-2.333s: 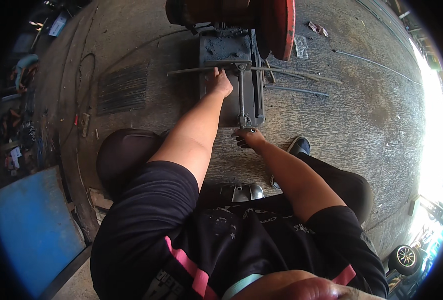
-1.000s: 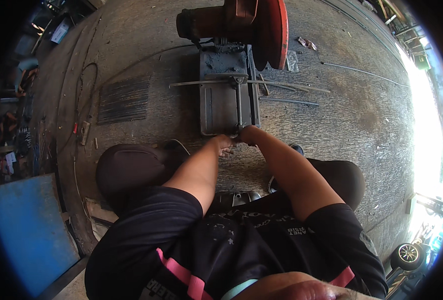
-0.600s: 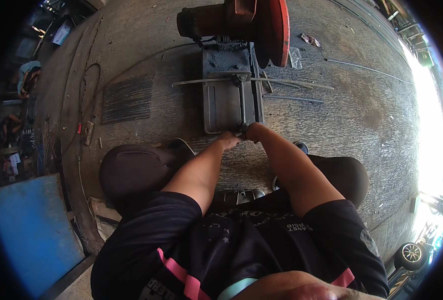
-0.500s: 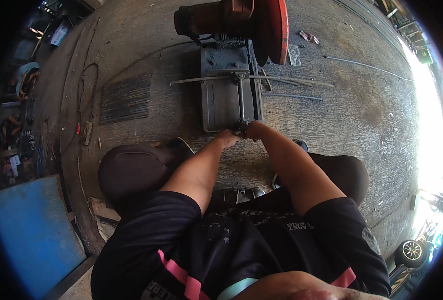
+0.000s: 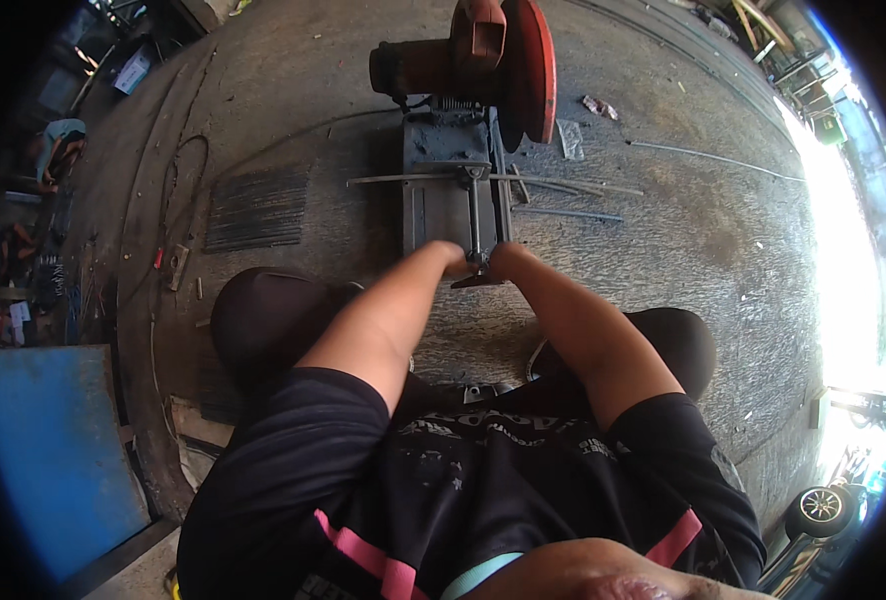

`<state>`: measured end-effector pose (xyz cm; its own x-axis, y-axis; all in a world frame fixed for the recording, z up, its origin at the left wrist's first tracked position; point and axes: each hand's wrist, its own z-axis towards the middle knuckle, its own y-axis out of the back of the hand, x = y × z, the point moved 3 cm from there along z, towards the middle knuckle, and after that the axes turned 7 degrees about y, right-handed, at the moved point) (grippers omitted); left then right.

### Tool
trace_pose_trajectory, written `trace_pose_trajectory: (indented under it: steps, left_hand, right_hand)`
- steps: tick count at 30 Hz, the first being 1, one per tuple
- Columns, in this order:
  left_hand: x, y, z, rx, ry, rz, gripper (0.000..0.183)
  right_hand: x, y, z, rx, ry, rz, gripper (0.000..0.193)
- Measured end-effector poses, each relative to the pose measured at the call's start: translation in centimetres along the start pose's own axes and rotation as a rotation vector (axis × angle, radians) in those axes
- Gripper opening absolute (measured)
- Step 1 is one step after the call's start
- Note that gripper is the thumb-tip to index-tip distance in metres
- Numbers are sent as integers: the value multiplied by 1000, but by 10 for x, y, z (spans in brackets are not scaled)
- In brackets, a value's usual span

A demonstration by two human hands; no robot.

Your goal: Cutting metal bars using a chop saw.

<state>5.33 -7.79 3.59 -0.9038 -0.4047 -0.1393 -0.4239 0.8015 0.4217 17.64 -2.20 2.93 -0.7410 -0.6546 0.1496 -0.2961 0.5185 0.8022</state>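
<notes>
Red-topped, the cutting saw point(image 5: 531, 80) stands on the far side of the hands, a thin metal rod point(image 5: 388, 180) crossing its grey base point(image 5: 431, 218). The left hand point(image 5: 454, 257) and right hand point(image 5: 503, 260) flank the clamp screw's point(image 5: 475, 222) near end; I cannot tell whether either grips.

White lettering point(image 5: 523, 420) on black shirt point(image 5: 528, 490); seems partly lost in folds.

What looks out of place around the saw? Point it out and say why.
Dark grit lies clumped on the saw's base, as if unswept. On the floor to its right, a crumpled scrap and clear bag look like litter, and rods lie at uneven angles, unlike the neat bars at left.
</notes>
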Motion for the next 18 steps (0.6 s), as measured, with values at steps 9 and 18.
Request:
trace_pose_trajectory:
  steps: [9, 18]
  left_hand:
    - [-1, 167, -202, 17, -360, -277, 35]
    - [-7, 330, -266, -1565, -325, -722, 68]
  right_hand:
    - [-12, 256, -70, -96, 384, 238, 29]
    - [-30, 403, -85, -558, -6, -67, 55]
